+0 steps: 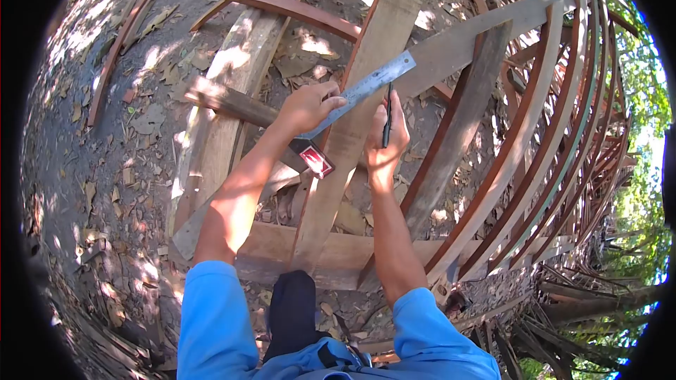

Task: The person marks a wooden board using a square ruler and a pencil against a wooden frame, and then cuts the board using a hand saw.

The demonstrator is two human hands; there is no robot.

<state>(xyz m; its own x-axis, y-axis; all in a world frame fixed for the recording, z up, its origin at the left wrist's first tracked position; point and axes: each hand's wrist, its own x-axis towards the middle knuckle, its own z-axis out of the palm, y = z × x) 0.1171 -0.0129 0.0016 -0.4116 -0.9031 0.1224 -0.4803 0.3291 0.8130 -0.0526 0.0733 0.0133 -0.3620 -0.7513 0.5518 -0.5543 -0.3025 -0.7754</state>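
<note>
While the long pale plank (352, 119) runs away from the person up the middle of the view, a steel square (362, 90) lies slantwise across it. The blade of the square is a flat, bright grey strip with fine graduation marks along its edge, and it crosses the plank from lower left to upper right, its far tip reaching past the plank's right edge. At the near end, off the plank's left edge, sits the square's stock (315, 158), dark with a red and white label on its face.

The left hand (310, 105) is closed over the blade at the plank's left edge, fingers curled on top and pressing it down onto the wood. The right hand (386, 141) rests on the plank just below the blade, fingers closed around a thin dark pencil (387, 116) held upright, its tip meeting the lower edge of the blade.

The plank itself is weathered, greyish brown with a reddish edge on its left side, lit in dappled patches. A darker board (458, 127) leans just right of the plank, and curved reddish ribs (556, 134) fan out farther right. Left of the plank, dry leaves (144, 123) litter the bare ground.
</note>
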